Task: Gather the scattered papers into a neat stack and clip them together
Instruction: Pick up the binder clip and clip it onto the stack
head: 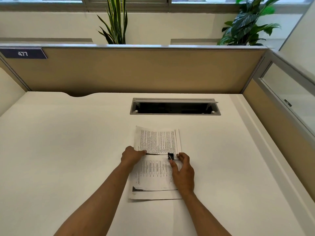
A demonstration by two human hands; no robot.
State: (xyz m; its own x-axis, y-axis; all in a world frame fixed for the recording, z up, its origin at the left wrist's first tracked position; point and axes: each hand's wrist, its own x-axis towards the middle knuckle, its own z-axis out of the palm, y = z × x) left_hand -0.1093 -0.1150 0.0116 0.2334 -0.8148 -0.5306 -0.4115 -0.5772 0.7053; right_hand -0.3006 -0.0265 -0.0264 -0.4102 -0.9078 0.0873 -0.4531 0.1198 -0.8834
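Papers (156, 178) stacked toward desk (68, 150) near edge; left hand (132, 156) grips them, right hand (183, 172) pinches binder clip (170, 156); clipping seemingly unfinished.

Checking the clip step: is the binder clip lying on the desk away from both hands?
No, the right hand pinches the binder clip by its handles, over the papers.

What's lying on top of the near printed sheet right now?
The right hand lies over the near sheet on its right side, fingers pinching the black binder clip. The left hand grips the far sheet at their meeting edge. How far the sheets overlap is hidden.
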